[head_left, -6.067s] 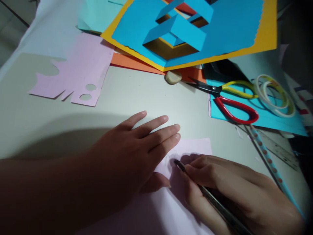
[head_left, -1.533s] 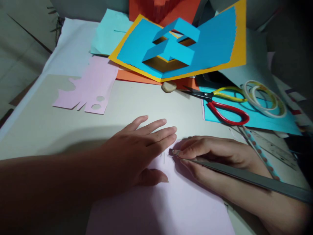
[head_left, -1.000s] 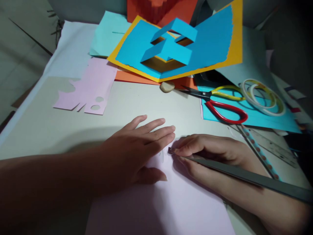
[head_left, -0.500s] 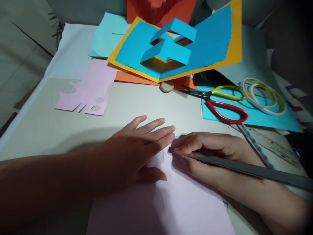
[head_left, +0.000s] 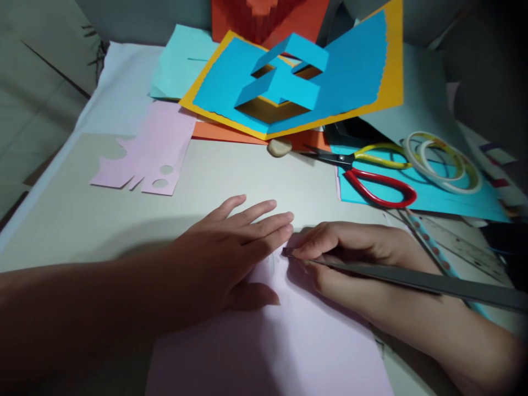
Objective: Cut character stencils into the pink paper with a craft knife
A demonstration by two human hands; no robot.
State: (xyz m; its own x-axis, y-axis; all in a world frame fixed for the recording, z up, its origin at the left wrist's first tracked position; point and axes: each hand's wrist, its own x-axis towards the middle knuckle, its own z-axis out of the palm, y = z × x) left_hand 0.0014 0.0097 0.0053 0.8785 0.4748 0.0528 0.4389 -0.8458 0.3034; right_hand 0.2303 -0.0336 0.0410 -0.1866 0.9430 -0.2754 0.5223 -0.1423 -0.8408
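Note:
My left hand (head_left: 235, 253) lies palm down with its fingers spread, resting on the top part of a pale pink sheet of paper (head_left: 330, 352). Beside it, my right hand (head_left: 330, 253) pinches a long flat grey metal tool (head_left: 412, 279) close to its dark, narrow tip. That tip meets the pink paper just right of the left fingertips. The tool's far end runs out past the right edge, so its kind is not certain. A faint curved line shows on the paper between the hands.
Scissors (head_left: 383, 187) with red and yellow handles lie right of a small stone (head_left: 279, 147). Behind stands a blue and yellow pop-up card (head_left: 350, 71). A cut pink paper (head_left: 165, 132) lies left. Tape rolls (head_left: 466, 184) and a ruler (head_left: 474, 247) are at right.
Both hands keep nearly the same pose. The whole view has shifted slightly, and the tool tip stays at almost the same spot on the paper.

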